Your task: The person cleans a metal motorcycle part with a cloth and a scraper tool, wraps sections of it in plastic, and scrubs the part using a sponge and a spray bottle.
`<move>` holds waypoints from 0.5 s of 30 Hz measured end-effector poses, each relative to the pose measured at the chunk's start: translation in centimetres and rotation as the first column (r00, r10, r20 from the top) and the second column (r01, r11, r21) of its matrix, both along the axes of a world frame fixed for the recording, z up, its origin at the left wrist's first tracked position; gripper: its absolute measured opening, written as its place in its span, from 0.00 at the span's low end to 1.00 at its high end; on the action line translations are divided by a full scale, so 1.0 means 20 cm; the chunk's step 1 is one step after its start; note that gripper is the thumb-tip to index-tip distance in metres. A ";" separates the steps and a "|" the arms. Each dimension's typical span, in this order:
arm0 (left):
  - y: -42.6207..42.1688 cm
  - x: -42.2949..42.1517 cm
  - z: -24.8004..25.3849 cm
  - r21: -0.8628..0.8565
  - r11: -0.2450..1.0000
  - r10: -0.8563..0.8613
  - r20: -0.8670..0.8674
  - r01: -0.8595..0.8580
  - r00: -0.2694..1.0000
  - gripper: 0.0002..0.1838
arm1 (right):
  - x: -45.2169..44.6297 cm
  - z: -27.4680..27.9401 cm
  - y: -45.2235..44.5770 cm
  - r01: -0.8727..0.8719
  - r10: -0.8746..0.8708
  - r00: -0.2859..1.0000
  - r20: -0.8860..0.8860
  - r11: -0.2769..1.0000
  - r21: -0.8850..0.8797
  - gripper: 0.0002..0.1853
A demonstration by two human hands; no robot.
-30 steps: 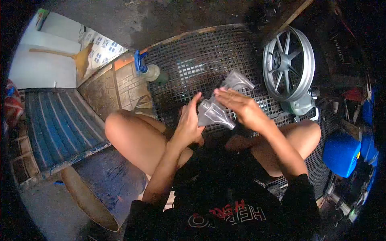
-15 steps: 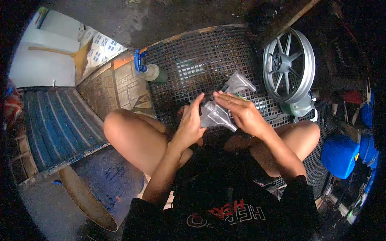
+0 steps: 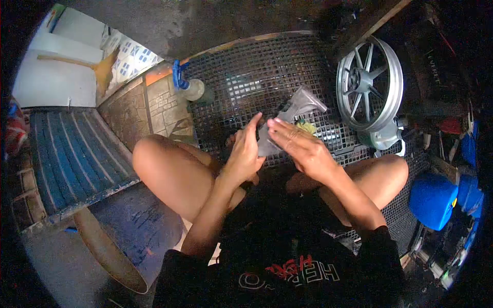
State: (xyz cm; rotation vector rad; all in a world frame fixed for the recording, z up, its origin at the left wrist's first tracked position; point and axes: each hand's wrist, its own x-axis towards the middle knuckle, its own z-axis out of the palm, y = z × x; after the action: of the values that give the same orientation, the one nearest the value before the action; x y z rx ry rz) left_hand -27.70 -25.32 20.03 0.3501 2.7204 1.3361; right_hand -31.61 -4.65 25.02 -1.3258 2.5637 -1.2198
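A grey cast metal part (image 3: pixel 266 142) is held over the floor grid between my hands, much of it hidden behind my right hand. My left hand (image 3: pixel 243 156) grips its left side, with the thumb and fingers around the edge. Across the top of the part lies my right hand (image 3: pixel 303 148), fingers stretched out and close together, palm down. Just beyond, a second grey metal part (image 3: pixel 306 102) with a tube-like end rests on the black grid. A yellow-green sponge-like piece (image 3: pixel 307 127) sits beside my right hand's knuckles.
A silver spoked wheel (image 3: pixel 365 82) stands at the right, by a pale green container (image 3: pixel 382 137). A spray bottle with a blue head (image 3: pixel 192 89) is at the grid's left edge. A blue jug (image 3: pixel 434 200) stands right of my knee. Black grid mat (image 3: pixel 231 56) covers the floor ahead.
My right hand has slid slightly left over the held part. The part's tubular lower end, visible before, is now out of sight. More of the yellow-green piece shows.
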 end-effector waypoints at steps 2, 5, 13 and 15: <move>0.01 -0.01 0.00 0.011 1.000 0.004 -0.006 -0.004 1.000 0.51 | -0.01 0.01 -0.01 -0.027 0.028 0.998 -0.063 0.999 0.023 0.29; 0.00 -0.01 -0.01 0.048 0.999 0.007 0.044 -0.009 0.999 0.51 | -0.02 0.02 0.03 -0.078 0.082 0.995 -0.063 0.995 0.068 0.28; 0.01 0.01 0.00 0.017 1.000 0.025 0.038 -0.026 0.999 0.51 | -0.02 -0.03 0.04 0.104 -0.103 0.971 0.214 0.995 0.009 0.28; 0.00 0.01 0.01 0.014 1.000 0.018 0.037 -0.019 0.999 0.51 | -0.04 -0.05 0.05 0.126 -0.140 0.966 0.218 0.989 0.079 0.27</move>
State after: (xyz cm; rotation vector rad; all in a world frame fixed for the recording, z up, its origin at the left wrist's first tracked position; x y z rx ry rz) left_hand -27.51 -25.32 20.28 0.2990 2.6918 1.3531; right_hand -32.46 -3.70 24.10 -0.9571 2.5415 -1.2155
